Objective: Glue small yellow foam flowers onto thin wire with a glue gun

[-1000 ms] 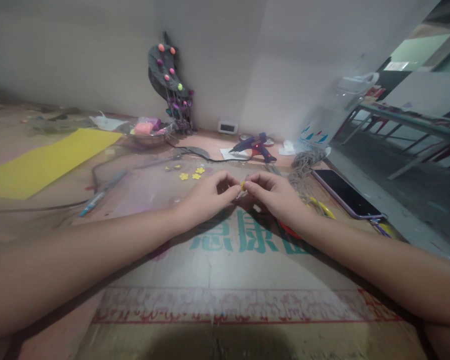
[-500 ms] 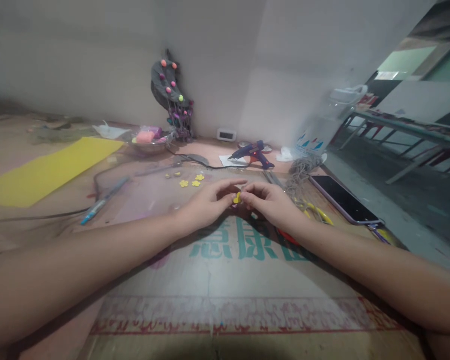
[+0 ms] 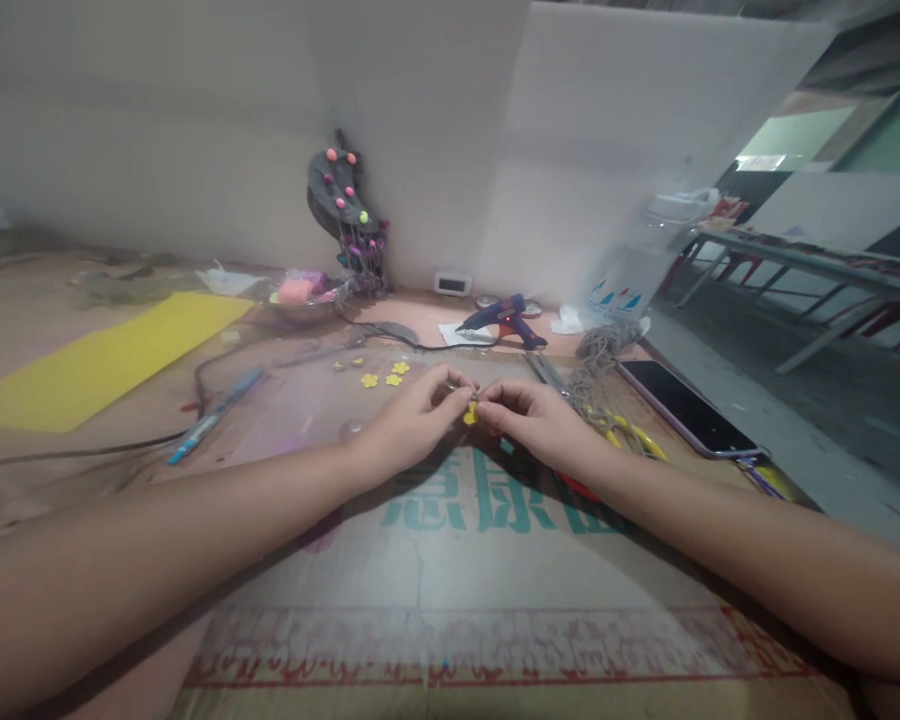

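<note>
Between my two hands, at the middle of the view, is a small yellow flower cutout [image 3: 471, 413], partly covered by fingertips. My left hand [image 3: 436, 408] pinches it from the left with thumb and index finger. From the right, my right hand [image 3: 523, 412] pinches the same piece, its other fingers curled. Beyond my left hand lie several flat yellow flower cutouts [image 3: 370, 381] on the printed cardboard [image 3: 420, 575]. Under my right forearm, the red handle [image 3: 579, 487] of some tool shows in part; yellow-handled scissors [image 3: 637, 437] lie right of that hand.
A blue glue gun [image 3: 495, 315] rests on white paper at the back, its cord running left. Left are a yellow sheet [image 3: 112, 360] and a blue pen [image 3: 214, 418]. Grey yarn [image 3: 607, 350] and a phone [image 3: 686, 407] lie right. A decorated grey crescent [image 3: 332, 190] leans on the wall.
The yellow flower has turned between my fingers and now hangs lower beneath the fingertips. Both hands stay together around it. The whole view has shifted slightly.
</note>
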Motion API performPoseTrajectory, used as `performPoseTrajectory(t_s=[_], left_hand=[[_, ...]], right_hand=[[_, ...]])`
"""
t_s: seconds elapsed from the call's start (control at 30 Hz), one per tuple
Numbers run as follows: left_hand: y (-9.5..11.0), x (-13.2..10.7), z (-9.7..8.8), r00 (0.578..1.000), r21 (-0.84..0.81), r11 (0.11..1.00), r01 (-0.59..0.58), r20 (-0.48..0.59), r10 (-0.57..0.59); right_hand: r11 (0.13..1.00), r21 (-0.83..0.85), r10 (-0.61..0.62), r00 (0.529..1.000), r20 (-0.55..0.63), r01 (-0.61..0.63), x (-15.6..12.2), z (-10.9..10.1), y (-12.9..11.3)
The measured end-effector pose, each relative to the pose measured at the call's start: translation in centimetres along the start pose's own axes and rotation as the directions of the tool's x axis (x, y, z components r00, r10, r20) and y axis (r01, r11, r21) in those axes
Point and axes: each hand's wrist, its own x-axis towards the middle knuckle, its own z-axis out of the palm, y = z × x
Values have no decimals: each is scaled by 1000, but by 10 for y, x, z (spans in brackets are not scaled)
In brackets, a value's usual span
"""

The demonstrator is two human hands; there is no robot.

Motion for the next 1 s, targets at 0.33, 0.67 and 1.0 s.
performPoseTrajectory(t_s=[0.33,0.67,1.0], left_hand=[[4,-1,1,1000,-138,990,20,-8,-21],[-6,1,3,1000,-191,981,21,11,-19],[0,1,0,998,-35,999,33,51,-31]], right_hand=[[1000,14,-15,1000,-22,16,-2,0,-2],[1000,19,-23,995,-102,25,-1,0,-3],[998,-28,-57,992,-115,54,-1,-1,1]])
